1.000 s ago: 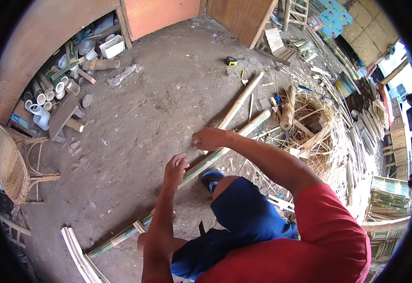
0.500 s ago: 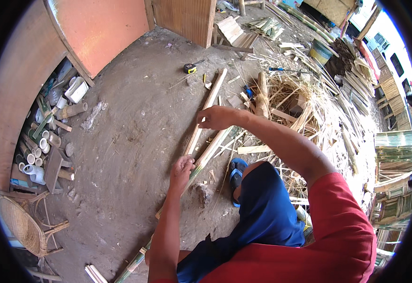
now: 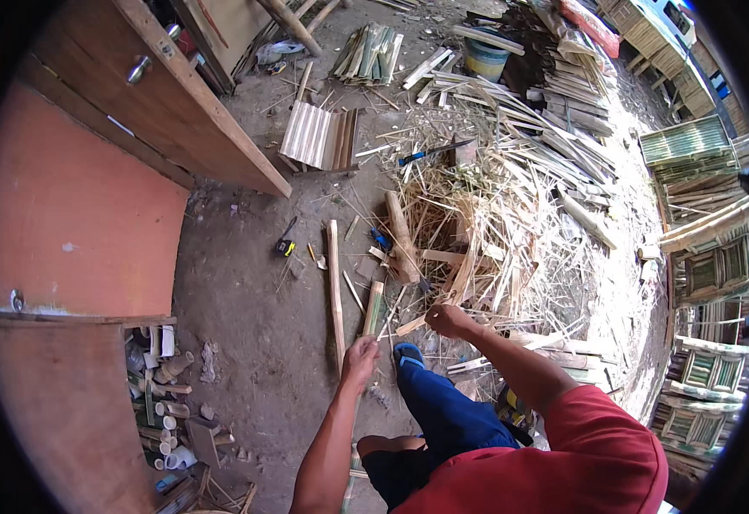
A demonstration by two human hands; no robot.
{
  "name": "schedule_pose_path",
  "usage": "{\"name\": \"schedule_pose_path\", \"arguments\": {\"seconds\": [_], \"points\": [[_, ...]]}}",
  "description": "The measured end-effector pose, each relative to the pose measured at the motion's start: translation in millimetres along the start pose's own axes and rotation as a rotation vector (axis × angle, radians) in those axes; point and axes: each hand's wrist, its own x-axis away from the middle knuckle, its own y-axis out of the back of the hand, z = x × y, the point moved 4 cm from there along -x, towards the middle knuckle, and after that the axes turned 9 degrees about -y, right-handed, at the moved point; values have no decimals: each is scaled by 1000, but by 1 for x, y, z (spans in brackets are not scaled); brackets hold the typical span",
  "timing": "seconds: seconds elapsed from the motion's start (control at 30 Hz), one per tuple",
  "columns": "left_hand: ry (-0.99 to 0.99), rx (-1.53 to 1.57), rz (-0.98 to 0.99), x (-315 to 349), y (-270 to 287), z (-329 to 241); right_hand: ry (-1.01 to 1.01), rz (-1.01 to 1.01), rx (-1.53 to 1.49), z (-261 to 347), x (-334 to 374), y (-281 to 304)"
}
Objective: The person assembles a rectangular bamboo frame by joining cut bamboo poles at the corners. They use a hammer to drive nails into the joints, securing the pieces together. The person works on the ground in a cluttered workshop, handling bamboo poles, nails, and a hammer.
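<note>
My left hand (image 3: 360, 358) is closed, fingers curled inward, in front of a green-and-tan bamboo pole (image 3: 374, 307). The hand covers part of the pole, and whether it grips the pole is unclear. A thin pale strip (image 3: 392, 313) runs up from beside its fingers. Farther right, my right hand (image 3: 450, 320) is closed at the edge of the shavings; what it holds, if anything, is hidden. A flat pale piece of wood (image 3: 412, 325) lies by its fingers. Left of the bamboo pole, a longer pale pole (image 3: 335, 287) lies on the dirt floor.
Ahead are a short log (image 3: 402, 236), a heap of shavings (image 3: 499, 231) and a blue-handled blade (image 3: 430, 153). A tape measure (image 3: 284, 248) lies near a low slatted stool (image 3: 320, 137). Bamboo offcuts (image 3: 164, 424) fill the left side. A bucket (image 3: 484, 60) stands at the back.
The view has swung right and forward. My right hand has moved from over the long pale pole to beside the shavings. My left hand now overlaps the bamboo pole.
</note>
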Motion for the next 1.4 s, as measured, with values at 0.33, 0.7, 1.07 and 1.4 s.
{"name": "schedule_pose_path", "arguments": {"seconds": [0.33,0.7,1.07,1.4], "points": [[-133,-251,233,-37,-69,-287,-30,-147,-208,93,95,151],[-17,-331,459,-216,-77,-423,-65,-288,-270,226,-55,308],[-290,-796,537,-506,-86,-677,-166,-493,-546,295,-160,520],[-233,-748,637,-689,-244,-770,-135,-453,-773,259,-354,712]]}}
